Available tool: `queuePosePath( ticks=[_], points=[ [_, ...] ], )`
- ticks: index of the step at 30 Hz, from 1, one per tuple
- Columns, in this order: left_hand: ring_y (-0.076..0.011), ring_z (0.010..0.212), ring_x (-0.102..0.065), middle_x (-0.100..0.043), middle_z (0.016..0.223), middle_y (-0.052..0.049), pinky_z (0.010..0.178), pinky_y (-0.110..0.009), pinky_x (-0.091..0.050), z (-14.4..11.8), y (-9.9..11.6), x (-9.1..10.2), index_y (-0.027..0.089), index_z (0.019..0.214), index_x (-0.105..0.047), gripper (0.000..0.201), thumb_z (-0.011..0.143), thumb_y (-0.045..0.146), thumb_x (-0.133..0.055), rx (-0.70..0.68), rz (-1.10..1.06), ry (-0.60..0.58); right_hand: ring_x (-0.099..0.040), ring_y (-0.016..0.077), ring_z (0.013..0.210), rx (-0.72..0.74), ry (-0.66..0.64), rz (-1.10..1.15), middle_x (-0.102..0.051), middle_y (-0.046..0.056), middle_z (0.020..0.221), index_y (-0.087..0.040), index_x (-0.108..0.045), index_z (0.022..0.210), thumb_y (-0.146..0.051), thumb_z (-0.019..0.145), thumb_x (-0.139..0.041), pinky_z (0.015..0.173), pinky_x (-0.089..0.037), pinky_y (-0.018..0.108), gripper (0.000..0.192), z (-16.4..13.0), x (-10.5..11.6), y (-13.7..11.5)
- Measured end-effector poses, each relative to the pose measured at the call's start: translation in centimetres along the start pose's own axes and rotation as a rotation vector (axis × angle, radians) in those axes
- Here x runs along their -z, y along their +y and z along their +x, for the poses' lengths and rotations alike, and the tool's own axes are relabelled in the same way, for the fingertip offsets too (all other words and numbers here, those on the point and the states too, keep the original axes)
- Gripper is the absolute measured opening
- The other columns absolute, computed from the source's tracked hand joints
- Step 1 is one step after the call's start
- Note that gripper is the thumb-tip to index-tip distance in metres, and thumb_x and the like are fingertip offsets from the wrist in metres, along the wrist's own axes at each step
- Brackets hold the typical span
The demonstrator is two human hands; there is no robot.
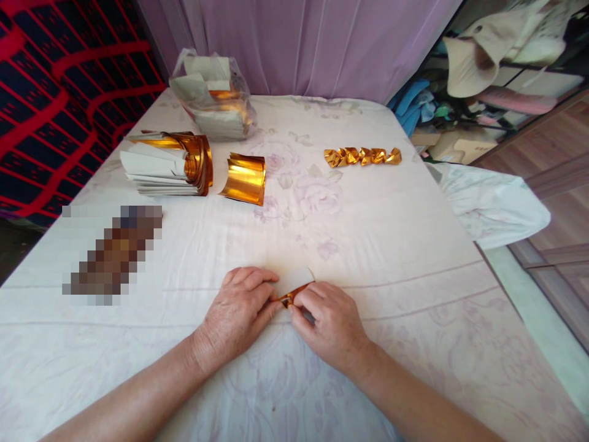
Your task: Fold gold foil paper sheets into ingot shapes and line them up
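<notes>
Between my two hands lies a sheet of gold foil paper, its pale back facing up and its near edge rolled over to show gold. My left hand pinches the left end of the rolled edge, with the thumb and fingertips close together. Fingers bent, my right hand grips the same edge a little to the right. Parts of the paper are hidden under the fingers. Farther off to the right, several folded gold paper pieces stand in a row on the table.
A thick stack of gold-and-white paper sheets lies back left, beside a smaller curled gold stack. Behind them stands a clear plastic bag of paper. A blurred-out object is at left. The patterned tablecloth covers the table; shelves stand right.
</notes>
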State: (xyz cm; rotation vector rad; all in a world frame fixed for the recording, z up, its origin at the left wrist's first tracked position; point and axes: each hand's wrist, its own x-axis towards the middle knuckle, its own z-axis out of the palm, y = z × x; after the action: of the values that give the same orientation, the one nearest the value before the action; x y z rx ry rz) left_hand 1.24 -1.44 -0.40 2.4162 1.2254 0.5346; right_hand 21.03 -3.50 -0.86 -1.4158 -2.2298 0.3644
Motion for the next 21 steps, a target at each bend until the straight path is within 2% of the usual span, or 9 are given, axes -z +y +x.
queuePosePath(
  ticks=[21],
  points=[
    [-0.0261, 0.107, -0.056, -0.064, 0.115, -0.007, 0.093, -0.045, -0.045, 0.05, 0.48, -0.49, 0.019, 0.077, -0.060, 0.009, 0.085, 0.022, -0.061, 0.076, -0.002, 0.040, -0.054, 0.0139, 0.064, -0.032, 0.015, 0.005, -0.058, -0.002, 0.064, -0.021, -0.055, 0.067, -0.014, 0.082, -0.058, 0.063, -0.034, 0.028, 0.016, 0.00, -0.32, 0.13]
  ],
)
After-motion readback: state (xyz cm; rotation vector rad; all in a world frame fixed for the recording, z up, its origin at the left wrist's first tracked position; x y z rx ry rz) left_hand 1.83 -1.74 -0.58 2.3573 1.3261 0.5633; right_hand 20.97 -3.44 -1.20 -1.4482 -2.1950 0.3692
